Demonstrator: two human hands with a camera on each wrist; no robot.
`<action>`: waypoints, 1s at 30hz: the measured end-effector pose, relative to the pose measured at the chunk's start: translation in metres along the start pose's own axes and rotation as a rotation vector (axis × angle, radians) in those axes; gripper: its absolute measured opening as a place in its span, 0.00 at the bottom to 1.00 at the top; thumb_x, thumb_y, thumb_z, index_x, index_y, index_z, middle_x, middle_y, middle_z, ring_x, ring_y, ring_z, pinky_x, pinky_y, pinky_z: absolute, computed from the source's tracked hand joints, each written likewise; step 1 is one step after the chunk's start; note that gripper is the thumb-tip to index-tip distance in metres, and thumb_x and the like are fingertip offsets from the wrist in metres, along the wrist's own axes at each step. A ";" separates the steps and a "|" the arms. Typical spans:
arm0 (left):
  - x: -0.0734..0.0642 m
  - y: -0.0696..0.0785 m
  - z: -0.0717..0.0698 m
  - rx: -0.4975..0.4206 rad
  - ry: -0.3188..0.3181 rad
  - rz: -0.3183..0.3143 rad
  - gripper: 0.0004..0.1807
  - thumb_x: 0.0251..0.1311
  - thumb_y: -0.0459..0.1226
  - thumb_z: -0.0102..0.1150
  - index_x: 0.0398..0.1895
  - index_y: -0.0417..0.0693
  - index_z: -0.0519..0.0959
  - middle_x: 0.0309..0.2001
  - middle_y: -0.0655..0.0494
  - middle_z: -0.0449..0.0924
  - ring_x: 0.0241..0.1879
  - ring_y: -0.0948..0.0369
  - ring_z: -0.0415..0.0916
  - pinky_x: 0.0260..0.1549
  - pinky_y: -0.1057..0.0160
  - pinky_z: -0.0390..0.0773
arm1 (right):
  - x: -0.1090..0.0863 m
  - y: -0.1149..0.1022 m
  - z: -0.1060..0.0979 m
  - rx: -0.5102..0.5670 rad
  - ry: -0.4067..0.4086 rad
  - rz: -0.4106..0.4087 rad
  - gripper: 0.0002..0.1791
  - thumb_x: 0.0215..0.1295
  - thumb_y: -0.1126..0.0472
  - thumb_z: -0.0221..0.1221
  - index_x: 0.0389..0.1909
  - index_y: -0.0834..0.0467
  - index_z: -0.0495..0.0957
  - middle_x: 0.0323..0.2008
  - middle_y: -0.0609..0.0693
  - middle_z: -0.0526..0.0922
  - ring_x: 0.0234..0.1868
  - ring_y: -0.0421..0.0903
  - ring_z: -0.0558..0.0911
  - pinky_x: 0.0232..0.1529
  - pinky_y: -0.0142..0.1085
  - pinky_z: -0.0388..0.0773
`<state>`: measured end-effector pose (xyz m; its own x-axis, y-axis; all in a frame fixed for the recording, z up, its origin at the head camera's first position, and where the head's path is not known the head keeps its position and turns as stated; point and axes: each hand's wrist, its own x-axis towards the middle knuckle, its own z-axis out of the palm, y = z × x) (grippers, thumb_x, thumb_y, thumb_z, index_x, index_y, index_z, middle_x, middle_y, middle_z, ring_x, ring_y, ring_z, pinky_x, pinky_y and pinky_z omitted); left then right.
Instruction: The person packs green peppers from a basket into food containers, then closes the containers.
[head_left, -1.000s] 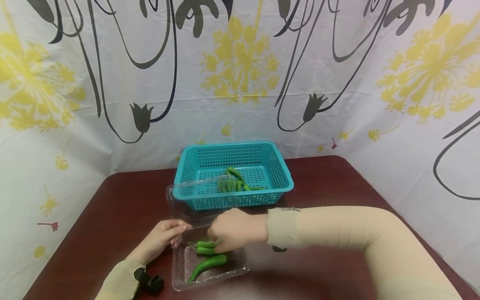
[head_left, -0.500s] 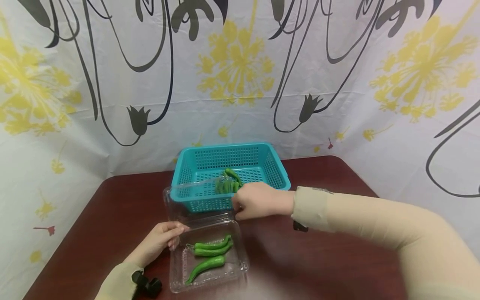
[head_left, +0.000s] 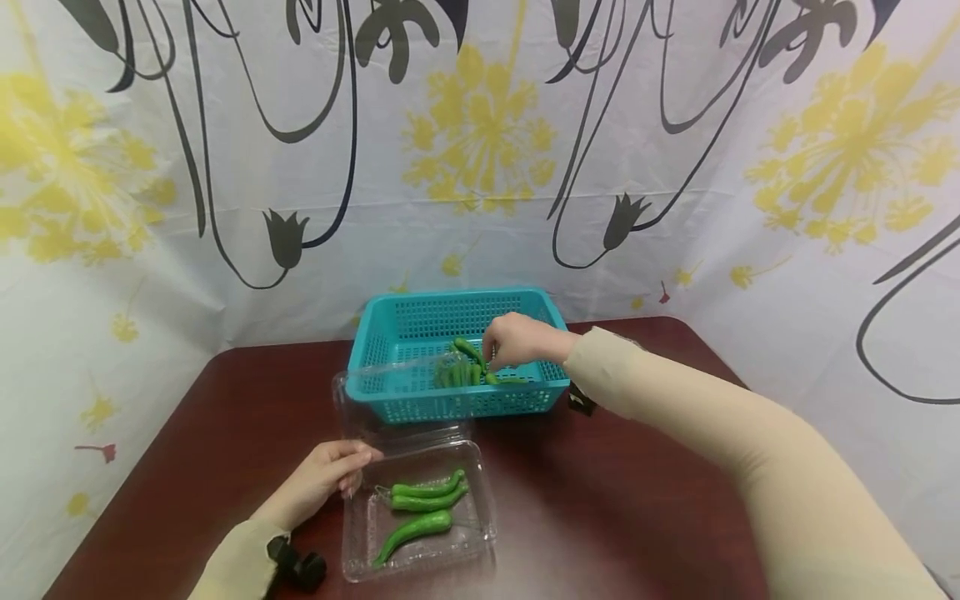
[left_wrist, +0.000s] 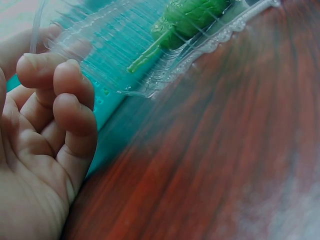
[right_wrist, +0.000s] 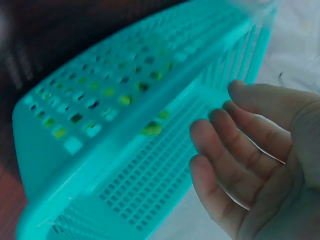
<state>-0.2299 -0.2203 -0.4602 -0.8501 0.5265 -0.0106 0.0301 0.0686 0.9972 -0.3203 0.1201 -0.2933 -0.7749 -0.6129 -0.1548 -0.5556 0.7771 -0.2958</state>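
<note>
Brought farther over the basket (head_left: pixel 435 321), the right hand (head_left: pixel 519 340) is held near the green peppers (head_left: pixel 467 347) inside, fingers (right_wrist: pixel 220 155) loose and empty; these seem light, slippery, best grasped mid-body, while the clear container (head_left: pixel 442 550) is pinched by the left hand (head_left: pixel 326 475).

The head view is bright, with pale glare on the dark-red table (head_left: pixel 570 542). Both wrist views are dimmer and hazy; in the right, the turquoise plastic basket (right_wrist: pixel 100 150) seems out of focus.
</note>
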 end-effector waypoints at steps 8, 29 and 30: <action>0.002 -0.003 -0.001 -0.009 -0.008 -0.008 0.20 0.72 0.38 0.50 0.50 0.25 0.76 0.15 0.63 0.66 0.18 0.68 0.65 0.23 0.67 0.73 | 0.026 0.014 -0.004 -0.013 -0.072 0.076 0.08 0.63 0.64 0.63 0.42 0.57 0.84 0.41 0.51 0.82 0.32 0.52 0.84 0.34 0.38 0.79; 0.001 -0.002 -0.003 -0.052 -0.004 0.027 0.14 0.71 0.35 0.51 0.46 0.33 0.80 0.16 0.64 0.68 0.18 0.69 0.66 0.22 0.69 0.72 | 0.078 0.037 0.000 -0.123 -0.214 0.125 0.09 0.61 0.63 0.65 0.42 0.58 0.85 0.38 0.48 0.81 0.38 0.53 0.83 0.37 0.41 0.80; 0.000 -0.003 -0.003 -0.052 -0.004 0.028 0.13 0.71 0.35 0.51 0.46 0.34 0.81 0.16 0.64 0.69 0.18 0.69 0.66 0.22 0.69 0.72 | 0.079 0.038 0.001 -0.133 -0.219 0.128 0.08 0.61 0.62 0.66 0.40 0.57 0.85 0.37 0.47 0.81 0.39 0.53 0.83 0.37 0.41 0.80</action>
<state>-0.2318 -0.2232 -0.4634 -0.8470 0.5313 0.0172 0.0265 0.0099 0.9996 -0.4025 0.1012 -0.3181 -0.7657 -0.5133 -0.3876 -0.5029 0.8534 -0.1370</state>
